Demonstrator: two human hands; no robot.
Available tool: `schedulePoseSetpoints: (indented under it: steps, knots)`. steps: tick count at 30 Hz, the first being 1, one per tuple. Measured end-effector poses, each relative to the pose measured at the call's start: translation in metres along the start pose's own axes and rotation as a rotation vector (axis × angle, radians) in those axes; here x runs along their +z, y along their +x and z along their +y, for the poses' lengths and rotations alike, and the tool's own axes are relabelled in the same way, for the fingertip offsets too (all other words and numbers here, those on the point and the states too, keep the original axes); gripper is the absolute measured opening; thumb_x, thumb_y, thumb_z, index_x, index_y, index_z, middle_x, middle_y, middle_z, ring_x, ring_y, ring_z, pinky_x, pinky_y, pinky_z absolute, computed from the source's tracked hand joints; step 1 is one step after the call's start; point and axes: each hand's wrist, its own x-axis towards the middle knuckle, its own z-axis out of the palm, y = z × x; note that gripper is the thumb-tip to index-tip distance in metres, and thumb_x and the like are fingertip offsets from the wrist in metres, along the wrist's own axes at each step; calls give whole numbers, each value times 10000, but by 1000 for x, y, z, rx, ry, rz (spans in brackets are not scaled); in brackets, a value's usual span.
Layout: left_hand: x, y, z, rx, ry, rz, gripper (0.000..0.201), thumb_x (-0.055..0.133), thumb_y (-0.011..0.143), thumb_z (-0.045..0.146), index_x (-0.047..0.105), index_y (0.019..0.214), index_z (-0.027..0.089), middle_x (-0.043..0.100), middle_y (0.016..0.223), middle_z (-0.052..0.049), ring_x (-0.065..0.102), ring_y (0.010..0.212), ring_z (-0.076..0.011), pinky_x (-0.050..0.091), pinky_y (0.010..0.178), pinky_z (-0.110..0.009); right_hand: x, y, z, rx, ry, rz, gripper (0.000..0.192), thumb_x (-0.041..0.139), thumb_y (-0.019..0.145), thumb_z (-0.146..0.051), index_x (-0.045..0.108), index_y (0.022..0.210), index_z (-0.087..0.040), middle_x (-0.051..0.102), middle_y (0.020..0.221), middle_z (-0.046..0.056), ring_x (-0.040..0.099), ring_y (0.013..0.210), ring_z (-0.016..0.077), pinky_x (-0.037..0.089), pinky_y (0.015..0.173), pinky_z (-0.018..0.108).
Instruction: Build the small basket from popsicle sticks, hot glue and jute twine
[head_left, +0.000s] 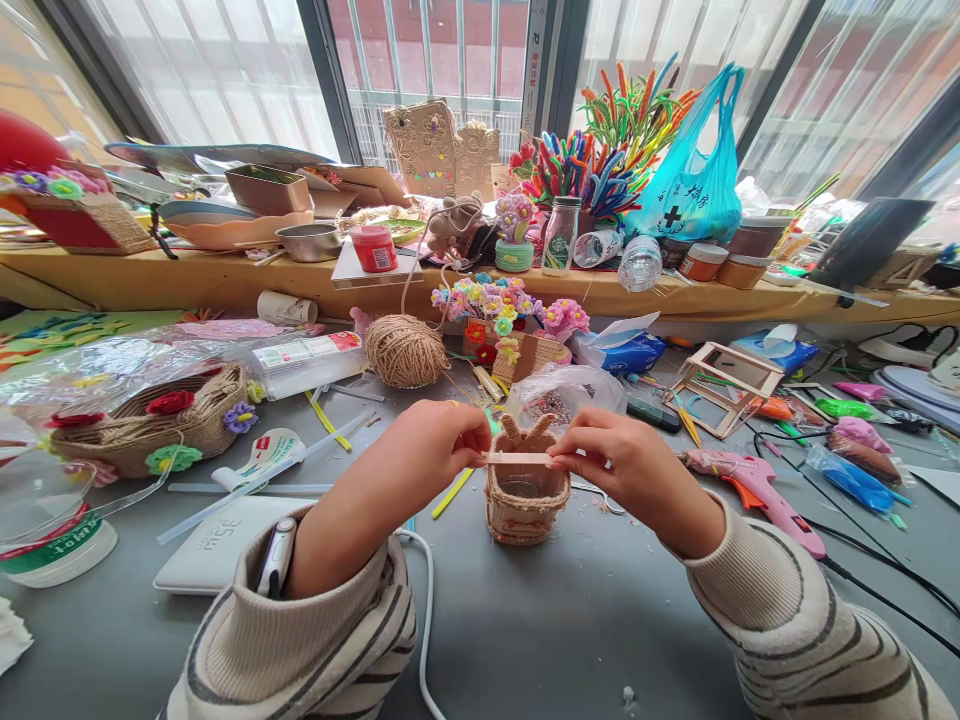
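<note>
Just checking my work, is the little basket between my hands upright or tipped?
Upright: the basket stands base-down on the table, its open top facing up.

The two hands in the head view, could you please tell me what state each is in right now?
Left hand: closed, holding one end of the pale strip.
Right hand: closed, holding the other end.
</note>
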Motion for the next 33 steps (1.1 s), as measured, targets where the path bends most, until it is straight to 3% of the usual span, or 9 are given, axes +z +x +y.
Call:
schedulePoseSetpoints:
  steps: [22, 33]
  knots:
    - [0, -4, 2, 51, 59, 38, 119, 512, 731, 121, 617, 737, 177, 631, 744, 2, 544, 651, -119, 386, 597, -213, -4, 0, -6, 61, 51, 12, 117, 527, 797, -252, 558, 713, -177, 543, 708, 6, 462, 585, 93, 386, 572, 235]
    - [1, -3, 1, 49, 83, 46, 202, 479, 785, 168, 654, 876, 210, 663, 849, -28, 585, 747, -158, 418, 650, -245, -23, 0, -1, 168, 210, -66, 124, 500, 808, -262, 586, 773, -181, 610, 691, -8, 459, 536, 75, 373, 521, 210]
